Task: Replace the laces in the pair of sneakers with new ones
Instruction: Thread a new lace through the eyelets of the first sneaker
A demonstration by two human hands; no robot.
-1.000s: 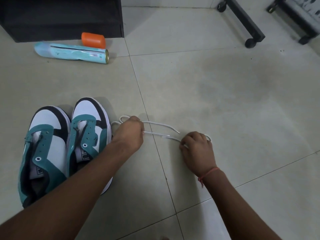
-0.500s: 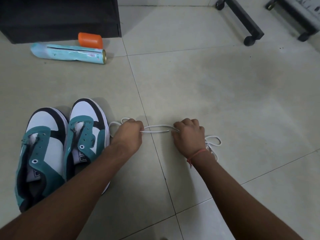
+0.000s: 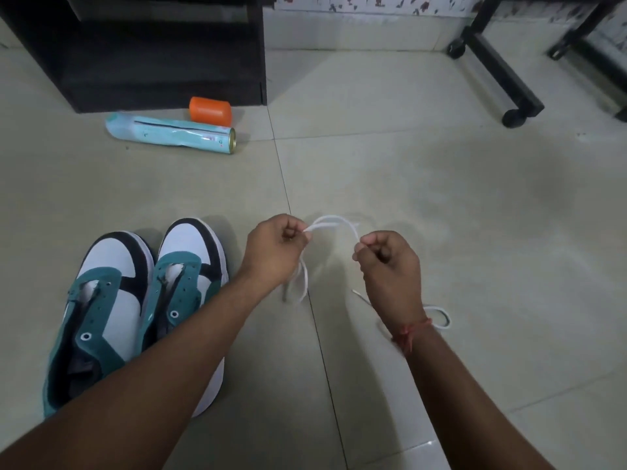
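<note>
While both hands, left (image 3: pixel 274 247) and right (image 3: pixel 390 262), pinch the limp white flat shoelace (image 3: pixel 334 222) at centre frame, it likely handles best near its stiff tips.

A white shoelace (image 3: pixel 334 223) against a floor (image 3: pixel 441 198) of pale greyish-cream tiles with thin dark grout lines. Two sneakers (image 3: pixel 135 300) are white at the toe and side panels, teal green along the eyelet strips and heels, with black bands curving over the toes and white soles. A cylindrical can (image 3: pixel 169 132) is light turquoise with a gold metal rim; beside it, a bright orange cap (image 3: pixel 210 110). The cabinet (image 3: pixel 152 49) and the wheeled frame (image 3: pixel 492 62) are black. The wall strip (image 3: pixel 373 5) is white with small dark red flower motifs. A red thread (image 3: pixel 412 329) circles one wrist
</note>
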